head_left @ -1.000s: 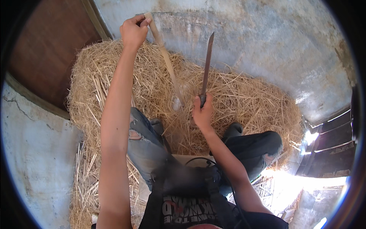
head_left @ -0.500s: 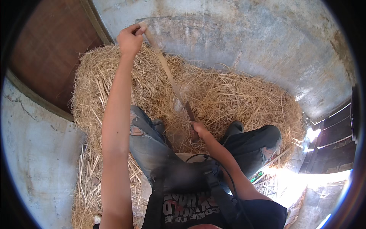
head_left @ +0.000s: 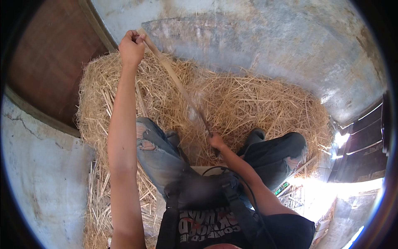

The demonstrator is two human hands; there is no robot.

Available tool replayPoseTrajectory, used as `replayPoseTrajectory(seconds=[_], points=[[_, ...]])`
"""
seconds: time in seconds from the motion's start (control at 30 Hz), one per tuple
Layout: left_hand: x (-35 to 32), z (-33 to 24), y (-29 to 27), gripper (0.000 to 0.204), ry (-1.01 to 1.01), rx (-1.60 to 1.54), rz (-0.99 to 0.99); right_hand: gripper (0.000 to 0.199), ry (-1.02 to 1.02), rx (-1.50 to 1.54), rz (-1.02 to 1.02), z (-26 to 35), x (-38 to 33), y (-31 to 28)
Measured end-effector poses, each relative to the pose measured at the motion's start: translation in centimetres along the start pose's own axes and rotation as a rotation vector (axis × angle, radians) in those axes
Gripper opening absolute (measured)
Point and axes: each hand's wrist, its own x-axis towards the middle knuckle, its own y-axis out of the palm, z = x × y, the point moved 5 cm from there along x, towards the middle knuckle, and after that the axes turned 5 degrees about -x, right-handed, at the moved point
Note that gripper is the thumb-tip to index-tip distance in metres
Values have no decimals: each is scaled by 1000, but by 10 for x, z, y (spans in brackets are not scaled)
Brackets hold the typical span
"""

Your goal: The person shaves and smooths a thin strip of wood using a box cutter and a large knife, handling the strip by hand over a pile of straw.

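A long, pale, flat strip (head_left: 170,71), like split bamboo or wood, slants from upper left to the middle between my legs. My left hand (head_left: 132,50), arm stretched far forward, pinches its far end. Closed round the handle of a dark-bladed knife (head_left: 206,123) is my right hand (head_left: 216,141), low between my knees. The narrow blade meets the near end of the strip; exactly how they touch is too small to tell. Part of the handle is hidden in my fist.
Straw and thin shavings (head_left: 265,101) are heaped around my feet and against the weathered grey wall (head_left: 248,37). A brown panel (head_left: 49,62) stands at the left. Dark boards (head_left: 358,153) and glaring light lie at the right. My jeans-clad knees (head_left: 155,145) flank the work.
My left hand has shifted a little left and down with the end of the strip. The knife has turned, so its blade looks narrower. My right hand has barely moved.
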Motion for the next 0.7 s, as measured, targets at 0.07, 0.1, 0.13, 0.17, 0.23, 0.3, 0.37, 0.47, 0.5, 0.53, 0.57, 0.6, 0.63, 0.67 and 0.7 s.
replayPoseTrajectory(seconds=[0.07,0.1,0.13,0.17,0.23,0.3,0.37,0.47,0.5,0.53,0.57,0.6,0.63,0.67,0.7], points=[[0,-11,5,20,-11,-53,59,47,-71,-183,43,-42,21,24],[0,-11,5,20,-19,-73,89,48,-88,-241,48,-51,27,33],[-3,-12,5,19,-31,-91,121,50,-61,-222,12,-55,29,37],[-4,-13,3,18,-52,-172,159,52,-32,-203,-24,-58,33,38],[-1,-21,-2,18,-87,-349,243,55,77,-79,13,-72,52,37],[14,-21,-30,16,-60,-451,137,57,155,34,69,-66,56,35],[29,-25,-69,17,14,-466,71,58,215,112,162,-51,36,33],[31,-73,-91,17,23,-469,54,58,220,158,152,-54,32,32],[30,-76,-85,17,76,-456,80,55,227,148,135,-56,32,31],[30,-77,-82,17,137,-437,97,51,220,137,119,-55,36,31],[27,-79,-75,17,200,-421,117,47,215,128,99,-54,39,30],[19,-77,-63,16,206,-362,114,41,238,223,119,-55,39,29],[8,-75,-50,15,213,-301,108,35,256,318,140,-53,38,26],[0,-71,-37,14,174,-245,105,30,275,414,156,-49,36,21],[-7,-68,-26,13,135,-190,101,25,244,442,83,-40,36,16]])
